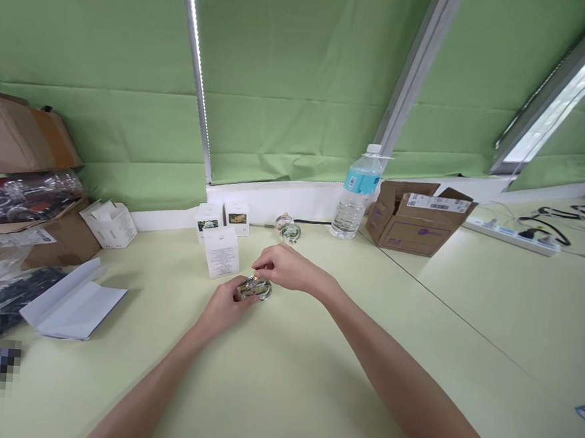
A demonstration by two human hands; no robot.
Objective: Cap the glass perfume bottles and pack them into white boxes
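The fingers of the left hand were curled around the near side of a round glass bottle, and the fingers of the right hand were pinched narrowly at its small gold top. Both hands were holding the bottle between them, just above the tabletop or resting on it; I couldn't tell which. Just beyond the fingertips stood a white carton, with two more cartons behind it. A second glass bottle sat beyond the right hand, and past that stood a water bottle and a cardboard box. Folded white paper lay well left of the fingers.
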